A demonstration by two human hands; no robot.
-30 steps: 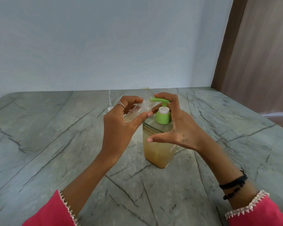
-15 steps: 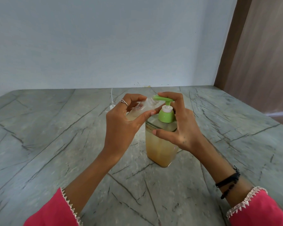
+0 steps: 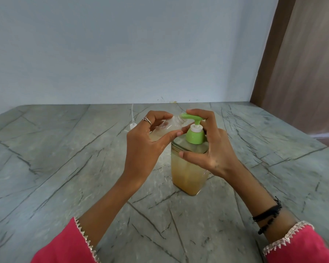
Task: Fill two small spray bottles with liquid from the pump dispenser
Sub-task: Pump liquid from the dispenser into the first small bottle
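Green pump, amber liquid

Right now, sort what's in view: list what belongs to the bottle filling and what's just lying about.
In use:
- square clear pump dispenser of amber liquid, its green pump head
- small clear plastic spray bottle, in the left hand
- right hand

Lying about:
- white sprayer cap with tube
- grey veined stone counter
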